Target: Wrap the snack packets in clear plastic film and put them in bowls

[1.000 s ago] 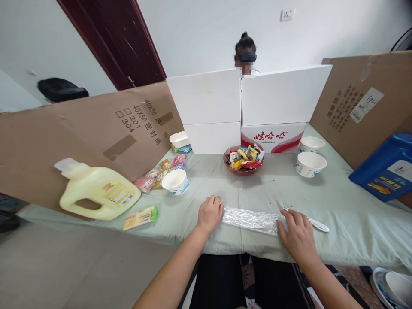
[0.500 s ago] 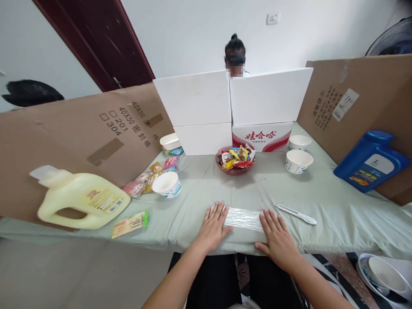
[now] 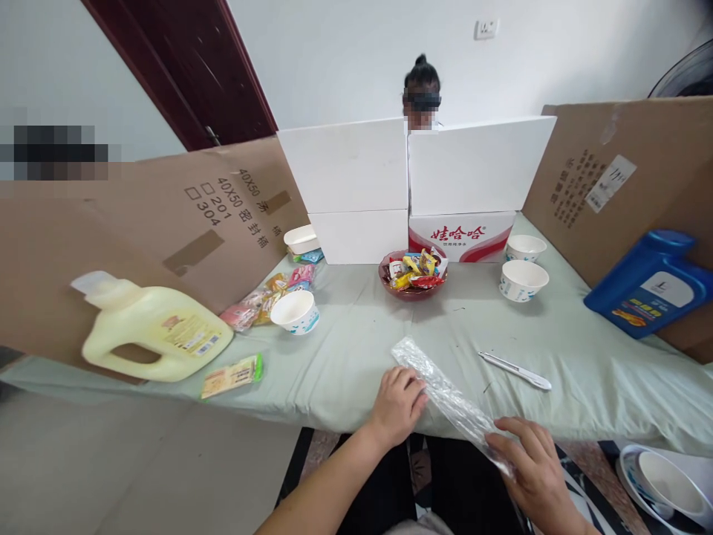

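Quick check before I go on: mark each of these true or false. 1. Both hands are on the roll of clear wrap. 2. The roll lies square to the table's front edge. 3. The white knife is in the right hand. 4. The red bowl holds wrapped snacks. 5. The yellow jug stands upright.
1. True: the left hand and the right hand both touch the roll of clear wrap.
2. False: it lies at a slant, its near end past the table edge.
3. False: the white knife lies alone on the cloth.
4. True: the red bowl is full of wrapped snacks.
5. False: the yellow jug lies on its side.
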`<state>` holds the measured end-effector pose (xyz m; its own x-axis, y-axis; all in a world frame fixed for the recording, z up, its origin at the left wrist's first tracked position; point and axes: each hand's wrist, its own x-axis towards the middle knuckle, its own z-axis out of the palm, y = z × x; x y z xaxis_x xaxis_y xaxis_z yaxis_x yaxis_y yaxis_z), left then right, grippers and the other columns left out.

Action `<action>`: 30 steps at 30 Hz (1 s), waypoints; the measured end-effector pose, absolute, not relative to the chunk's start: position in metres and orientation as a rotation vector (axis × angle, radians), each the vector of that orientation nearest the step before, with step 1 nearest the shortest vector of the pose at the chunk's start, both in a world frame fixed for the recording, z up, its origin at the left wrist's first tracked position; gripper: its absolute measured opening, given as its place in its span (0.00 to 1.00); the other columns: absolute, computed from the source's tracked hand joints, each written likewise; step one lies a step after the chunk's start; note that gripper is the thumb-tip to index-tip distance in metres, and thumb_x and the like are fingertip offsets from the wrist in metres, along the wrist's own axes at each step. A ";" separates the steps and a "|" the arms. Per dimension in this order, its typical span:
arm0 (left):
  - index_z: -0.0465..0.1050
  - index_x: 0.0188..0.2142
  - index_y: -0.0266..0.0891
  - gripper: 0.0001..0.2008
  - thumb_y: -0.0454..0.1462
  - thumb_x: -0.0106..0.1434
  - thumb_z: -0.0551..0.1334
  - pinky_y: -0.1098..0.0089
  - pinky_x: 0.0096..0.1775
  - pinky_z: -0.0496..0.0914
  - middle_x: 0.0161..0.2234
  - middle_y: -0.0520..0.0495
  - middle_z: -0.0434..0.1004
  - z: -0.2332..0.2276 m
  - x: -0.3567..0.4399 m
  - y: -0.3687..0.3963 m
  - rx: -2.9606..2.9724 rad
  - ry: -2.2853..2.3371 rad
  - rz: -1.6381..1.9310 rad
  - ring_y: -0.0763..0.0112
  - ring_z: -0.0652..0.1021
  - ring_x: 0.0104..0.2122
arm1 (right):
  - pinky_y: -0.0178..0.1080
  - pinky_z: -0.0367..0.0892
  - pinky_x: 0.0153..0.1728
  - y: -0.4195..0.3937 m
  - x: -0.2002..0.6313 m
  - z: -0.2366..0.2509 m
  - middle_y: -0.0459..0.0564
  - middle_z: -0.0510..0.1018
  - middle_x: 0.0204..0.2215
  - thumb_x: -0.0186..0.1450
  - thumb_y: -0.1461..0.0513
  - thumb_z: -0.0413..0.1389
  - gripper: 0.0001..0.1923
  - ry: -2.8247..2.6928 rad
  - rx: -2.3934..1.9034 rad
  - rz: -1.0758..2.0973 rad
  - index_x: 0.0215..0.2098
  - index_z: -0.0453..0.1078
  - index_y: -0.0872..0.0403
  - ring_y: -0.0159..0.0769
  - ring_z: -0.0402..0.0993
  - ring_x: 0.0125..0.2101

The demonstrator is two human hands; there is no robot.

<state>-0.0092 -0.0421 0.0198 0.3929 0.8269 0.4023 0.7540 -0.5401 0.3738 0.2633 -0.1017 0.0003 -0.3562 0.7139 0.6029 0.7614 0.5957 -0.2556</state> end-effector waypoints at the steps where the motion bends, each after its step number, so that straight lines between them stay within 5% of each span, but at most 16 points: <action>1: 0.74 0.42 0.41 0.11 0.40 0.67 0.55 0.55 0.48 0.66 0.43 0.42 0.72 0.018 -0.008 -0.041 2.525 1.414 0.860 0.58 0.70 0.45 | 0.47 0.66 0.44 -0.103 0.263 0.010 0.50 0.77 0.43 0.61 0.66 0.51 0.13 -2.136 -1.129 -0.051 0.39 0.73 0.45 0.45 0.71 0.46; 5: 0.75 0.44 0.42 0.12 0.34 0.64 0.55 0.54 0.53 0.62 0.50 0.42 0.70 0.010 -0.013 -0.040 2.632 1.232 0.872 0.56 0.65 0.54 | 0.48 0.63 0.52 -0.101 0.255 0.051 0.49 0.77 0.44 0.62 0.65 0.51 0.11 -2.289 -0.931 0.296 0.38 0.72 0.46 0.46 0.69 0.52; 11: 0.74 0.45 0.46 0.16 0.30 0.60 0.56 0.58 0.54 0.60 0.47 0.48 0.76 0.008 -0.021 -0.043 2.667 1.008 0.700 0.61 0.68 0.53 | 0.36 0.69 0.34 -0.040 0.215 0.064 0.47 0.78 0.30 0.68 0.58 0.46 0.12 -2.106 -1.118 1.096 0.37 0.71 0.51 0.34 0.75 0.31; 19: 0.77 0.42 0.45 0.17 0.30 0.56 0.57 0.59 0.51 0.63 0.46 0.47 0.77 0.006 -0.021 -0.040 2.639 1.030 0.727 0.60 0.69 0.52 | 0.35 0.62 0.33 0.041 0.159 0.024 0.47 0.78 0.30 0.63 0.60 0.50 0.10 -2.144 -1.508 0.689 0.39 0.71 0.52 0.36 0.74 0.32; 23: 0.76 0.41 0.44 0.15 0.30 0.56 0.56 0.58 0.50 0.63 0.45 0.47 0.77 0.005 -0.021 -0.042 2.599 0.977 0.803 0.60 0.70 0.51 | 0.35 0.60 0.33 0.036 0.154 0.016 0.49 0.78 0.31 0.63 0.60 0.51 0.17 -2.164 -1.593 0.548 0.50 0.67 0.54 0.38 0.74 0.34; 30: 0.71 0.39 0.39 0.11 0.32 0.65 0.50 0.60 0.44 0.70 0.37 0.43 0.75 0.022 -0.013 -0.027 2.235 1.205 1.221 0.64 0.74 0.40 | 0.37 0.64 0.36 0.030 0.152 0.006 0.50 0.78 0.35 0.66 0.60 0.48 0.21 -2.192 -1.576 0.375 0.57 0.61 0.56 0.38 0.75 0.35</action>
<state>-0.0132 -0.0266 0.0219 0.2781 0.7990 0.5331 0.5225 -0.5916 0.6141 0.1516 0.0304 0.0061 -0.2744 0.9460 0.1726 0.8347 0.3235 -0.4456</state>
